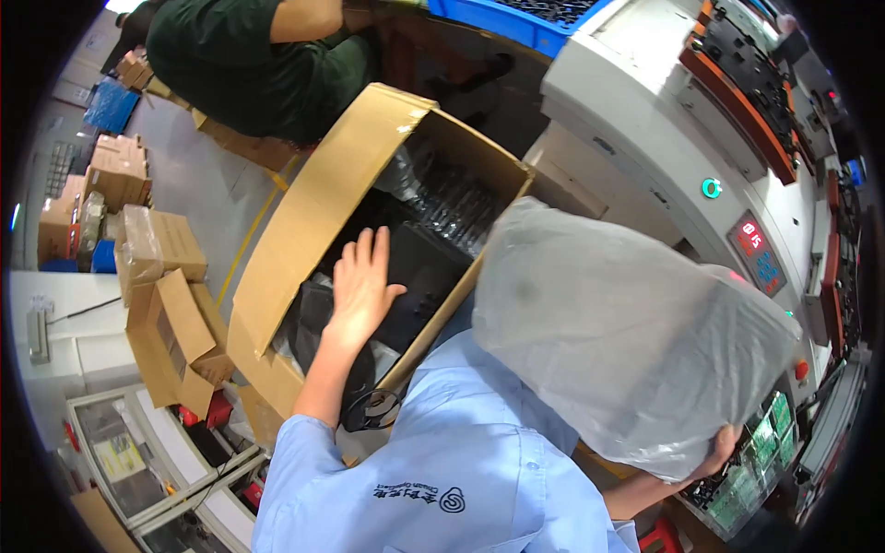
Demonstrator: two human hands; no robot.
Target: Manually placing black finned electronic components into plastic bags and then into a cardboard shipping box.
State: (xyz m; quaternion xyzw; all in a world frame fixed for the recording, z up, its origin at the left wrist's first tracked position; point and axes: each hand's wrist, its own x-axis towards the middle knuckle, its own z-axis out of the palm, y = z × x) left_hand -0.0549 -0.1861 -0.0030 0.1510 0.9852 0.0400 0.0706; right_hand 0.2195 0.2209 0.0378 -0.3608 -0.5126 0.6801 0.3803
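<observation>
My left hand [362, 284] is open, fingers stretched out, over a brown cardboard box [323, 198] with its flap raised. Beneath it in the box lie black flat parts [429, 267], whose exact kind I cannot make out. Clear plastic bags [452, 203] of dark items fill the box's far end. A large bundle in cloudy grey plastic wrap [627, 332] is held up on my right. My right hand [725, 450] grips its lower right corner, with some fingers hidden behind the plastic. What the wrap contains cannot be seen clearly.
A white machine [636, 138] with a red display and green-lit button stands on the right. Green circuit boards [770, 438] lie below it. Another person in dark green [217, 69] sits beyond the box. Cartons [166, 244] and a glass-topped cabinet [124, 452] stand left.
</observation>
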